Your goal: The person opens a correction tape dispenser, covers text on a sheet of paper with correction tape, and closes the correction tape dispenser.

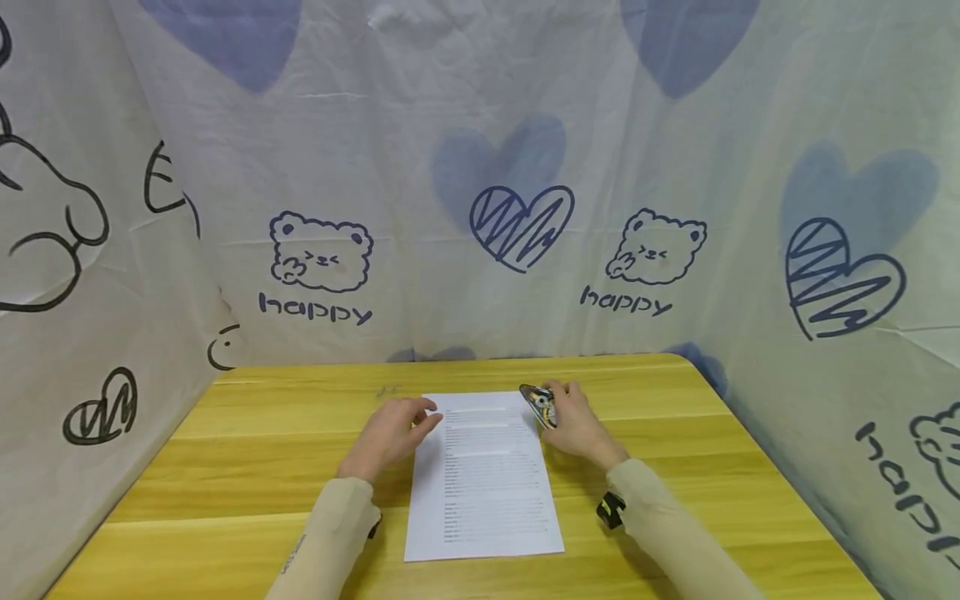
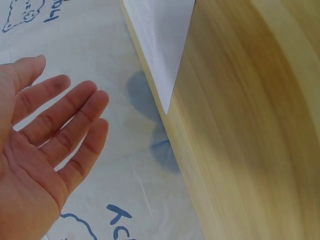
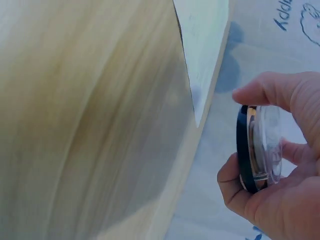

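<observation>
A printed sheet of white paper (image 1: 487, 492) lies flat on the wooden table. My right hand (image 1: 576, 423) grips a correction tape dispenser (image 1: 540, 403) over the sheet's upper right corner. In the right wrist view the dispenser (image 3: 260, 147) shows a dark side and a clear plastic side, with thumb and fingers around its edges. By the sheet's upper left edge is my left hand (image 1: 393, 433), holding nothing. The left wrist view shows that hand (image 2: 55, 135) palm on, its fingers loosely extended and apart from the paper (image 2: 167, 60).
The yellow wooden table (image 1: 247, 475) extends around the sheet, its far edge meeting a white cloth (image 1: 420, 275) printed with hearts and bears. Similar cloth hangs at both sides. A dark wrist strap (image 1: 611, 509) sits under the right sleeve.
</observation>
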Available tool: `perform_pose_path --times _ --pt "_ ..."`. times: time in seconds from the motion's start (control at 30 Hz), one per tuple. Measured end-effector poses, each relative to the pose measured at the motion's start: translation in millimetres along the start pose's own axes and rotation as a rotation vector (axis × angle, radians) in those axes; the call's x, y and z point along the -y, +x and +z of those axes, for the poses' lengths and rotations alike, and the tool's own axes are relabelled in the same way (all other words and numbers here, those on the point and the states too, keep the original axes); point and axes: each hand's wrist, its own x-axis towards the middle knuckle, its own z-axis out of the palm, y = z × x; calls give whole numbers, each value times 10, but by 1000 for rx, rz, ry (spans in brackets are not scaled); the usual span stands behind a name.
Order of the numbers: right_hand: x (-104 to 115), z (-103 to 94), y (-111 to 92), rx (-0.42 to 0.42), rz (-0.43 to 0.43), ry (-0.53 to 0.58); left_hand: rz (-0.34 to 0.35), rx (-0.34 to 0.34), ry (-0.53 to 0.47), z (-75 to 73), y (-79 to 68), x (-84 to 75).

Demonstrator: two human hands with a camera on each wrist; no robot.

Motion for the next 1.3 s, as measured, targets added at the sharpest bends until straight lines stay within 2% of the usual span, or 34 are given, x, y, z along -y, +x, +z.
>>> perform_pose_path --times 0.23,0.53,0.77,0.9,1.03,1.2,1.3 --pt "201 57 1 5 -50 -14 9 -16 -18 -6 11 -33" --pt "409 120 10 -8 -166 55 58 -18 -54 24 74 -199" --pt "539 141 -12 22 -222 149 118 -23 -188 75 126 -324" --pt "579 156 -14 29 -266 235 99 4 -289 100 141 -358" --pt "592 203 -17 34 -301 275 52 53 -420 107 130 -365" --pt "634 239 -27 38 -309 261 -36 78 -579 86 108 -377" --pt "653 225 -31 17 -306 257 -52 79 -633 82 113 -389"
